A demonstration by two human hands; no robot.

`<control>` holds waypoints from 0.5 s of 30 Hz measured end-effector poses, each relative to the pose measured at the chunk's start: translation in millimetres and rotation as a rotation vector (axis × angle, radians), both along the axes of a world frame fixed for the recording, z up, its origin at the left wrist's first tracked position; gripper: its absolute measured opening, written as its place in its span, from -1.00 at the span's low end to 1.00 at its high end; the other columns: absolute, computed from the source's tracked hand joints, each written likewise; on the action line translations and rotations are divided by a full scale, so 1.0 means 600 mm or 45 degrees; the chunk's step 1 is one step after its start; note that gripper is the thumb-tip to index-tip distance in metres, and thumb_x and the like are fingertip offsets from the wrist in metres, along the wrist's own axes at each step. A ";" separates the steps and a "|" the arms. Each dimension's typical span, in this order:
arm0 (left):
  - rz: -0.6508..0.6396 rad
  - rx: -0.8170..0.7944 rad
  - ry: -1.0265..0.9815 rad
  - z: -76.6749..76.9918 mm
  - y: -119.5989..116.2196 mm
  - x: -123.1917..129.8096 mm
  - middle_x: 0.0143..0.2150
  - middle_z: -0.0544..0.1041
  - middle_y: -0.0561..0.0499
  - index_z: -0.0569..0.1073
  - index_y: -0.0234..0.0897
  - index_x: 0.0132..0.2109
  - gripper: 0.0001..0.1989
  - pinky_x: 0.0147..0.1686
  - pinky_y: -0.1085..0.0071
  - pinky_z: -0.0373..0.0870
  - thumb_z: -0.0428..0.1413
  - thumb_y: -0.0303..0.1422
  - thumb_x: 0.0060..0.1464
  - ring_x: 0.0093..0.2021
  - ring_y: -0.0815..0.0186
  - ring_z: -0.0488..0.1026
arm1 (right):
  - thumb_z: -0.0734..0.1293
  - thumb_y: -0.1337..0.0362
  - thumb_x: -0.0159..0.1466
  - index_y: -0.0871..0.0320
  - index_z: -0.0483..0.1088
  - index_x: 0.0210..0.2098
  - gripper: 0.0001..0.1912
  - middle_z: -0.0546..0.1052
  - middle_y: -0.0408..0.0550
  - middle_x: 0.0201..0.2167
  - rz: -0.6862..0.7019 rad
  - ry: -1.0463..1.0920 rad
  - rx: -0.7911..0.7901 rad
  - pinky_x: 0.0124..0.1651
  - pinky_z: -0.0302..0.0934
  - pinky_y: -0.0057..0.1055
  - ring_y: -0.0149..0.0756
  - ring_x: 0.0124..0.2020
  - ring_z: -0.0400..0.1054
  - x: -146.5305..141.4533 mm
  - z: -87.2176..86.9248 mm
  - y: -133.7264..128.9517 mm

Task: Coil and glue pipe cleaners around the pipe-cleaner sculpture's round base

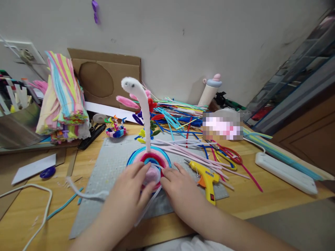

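A round disc of coiled pipe cleaners [166, 156], blue outside with red, pink and pale rings, lies in front of me. My left hand [134, 183] curls over its left side, thumb near the pale centre. Against the right side, my right hand [174, 183] presses its bent fingertips, one finger sticking out. A pale pipe cleaner [149, 207] runs from by the right fingertips toward the table's front edge. Behind the disc stands a tall white fuzzy neck and head [146, 111] with dark eyes. Colourful pipe-cleaner petals [154, 118] sit beside it. My fingers partly hide the coil.
A grey cutting mat [104, 164] lies underneath. On the right are a yellow glue gun [206, 177], scissors [225, 157], loose pipe cleaners [188, 151] and a white power strip [286, 172]. Bundled pipe cleaners [64, 101], cardboard [125, 69] and a white bottle [210, 92] stand behind.
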State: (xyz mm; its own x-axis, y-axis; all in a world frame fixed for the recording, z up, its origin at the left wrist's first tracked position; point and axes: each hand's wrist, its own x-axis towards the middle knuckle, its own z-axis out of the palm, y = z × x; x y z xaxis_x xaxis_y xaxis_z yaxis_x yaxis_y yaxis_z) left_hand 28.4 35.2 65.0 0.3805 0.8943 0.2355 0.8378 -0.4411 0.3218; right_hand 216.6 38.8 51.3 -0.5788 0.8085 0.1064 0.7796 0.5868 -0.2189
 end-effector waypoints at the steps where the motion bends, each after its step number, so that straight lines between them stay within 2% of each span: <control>1: -0.038 0.009 -0.022 -0.013 -0.004 0.013 0.14 0.37 -0.24 0.33 -0.27 0.16 -0.54 0.04 0.07 0.32 0.02 -0.21 0.15 0.11 0.02 0.33 | 0.23 0.44 0.28 0.20 0.44 -0.17 -0.81 0.50 0.09 -0.06 0.003 0.003 -0.011 0.28 -0.11 -0.09 -0.17 0.06 0.30 0.000 0.001 0.000; 4: -0.091 0.072 0.018 -0.053 -0.012 0.031 0.26 0.26 -0.24 0.19 -0.27 0.26 -0.39 0.13 -0.02 0.23 0.11 -0.27 0.07 0.23 -0.02 0.21 | 0.26 0.41 0.26 0.23 0.44 -0.16 -0.82 0.49 0.12 -0.04 0.000 0.015 -0.024 0.29 -0.10 -0.08 -0.14 0.07 0.30 0.001 -0.001 -0.001; 7: -0.102 0.059 0.090 -0.077 -0.012 0.028 0.30 0.19 -0.25 0.15 -0.29 0.28 -0.34 0.15 -0.01 0.22 0.12 -0.32 0.05 0.26 -0.01 0.16 | 0.23 0.45 0.26 0.23 0.42 -0.10 -0.76 0.48 0.11 0.01 -0.007 0.045 -0.027 0.30 -0.12 -0.06 -0.14 0.11 0.28 0.003 -0.003 -0.002; 12: -0.092 0.066 0.154 -0.079 -0.010 0.021 0.34 0.11 -0.26 0.17 -0.22 0.28 -0.41 0.14 -0.02 0.25 0.08 -0.35 0.11 0.29 -0.02 0.12 | 0.22 0.39 0.28 0.10 0.32 0.07 -0.64 0.42 0.01 0.11 0.018 0.214 -0.039 0.31 -0.15 0.02 -0.16 0.14 0.26 0.028 0.009 -0.013; 14: -0.117 0.070 0.182 -0.076 -0.010 0.019 0.35 0.08 -0.24 0.16 -0.11 0.28 -0.41 0.12 -0.03 0.26 0.07 -0.39 0.11 0.29 -0.03 0.11 | 0.21 0.35 0.29 0.07 0.26 0.11 -0.61 0.44 0.00 0.09 -0.053 0.352 0.064 0.26 -0.02 -0.04 -0.18 0.12 0.28 0.058 0.013 -0.021; 15: -0.134 0.071 0.199 -0.074 -0.010 0.018 0.35 0.07 -0.23 0.15 -0.05 0.29 -0.40 0.11 -0.05 0.27 0.07 -0.41 0.11 0.29 -0.04 0.11 | 0.18 0.32 0.31 0.10 0.29 0.07 -0.66 0.47 0.03 0.03 -0.171 0.434 0.154 0.18 0.10 -0.11 -0.18 0.07 0.32 0.077 0.012 -0.025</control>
